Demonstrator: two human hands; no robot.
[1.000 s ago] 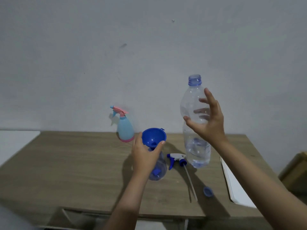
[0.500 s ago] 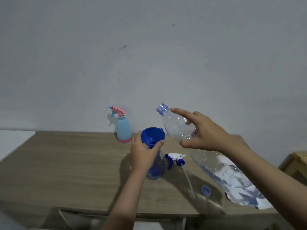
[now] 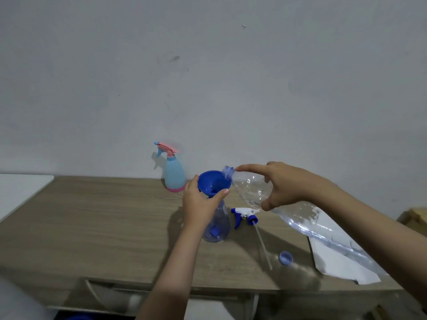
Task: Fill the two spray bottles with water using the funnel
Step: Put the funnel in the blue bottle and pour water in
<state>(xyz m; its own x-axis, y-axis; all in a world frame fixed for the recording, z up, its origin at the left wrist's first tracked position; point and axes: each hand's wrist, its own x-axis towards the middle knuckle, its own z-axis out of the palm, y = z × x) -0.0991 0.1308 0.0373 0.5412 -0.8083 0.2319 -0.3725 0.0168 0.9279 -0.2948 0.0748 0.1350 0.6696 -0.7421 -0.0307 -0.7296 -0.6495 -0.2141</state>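
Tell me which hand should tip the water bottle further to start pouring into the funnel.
Right: the right hand already grips the water bottle, mouth at the funnel. The left hand steadies the funnel.

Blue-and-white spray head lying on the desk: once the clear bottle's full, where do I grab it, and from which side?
Probably take the spray head by its white body, coming from above. It lies on its side with the trigger toward the clear spray bottle and the dip tube trailing toward the desk's front edge; a grip across the body lets the thin tube hang free.
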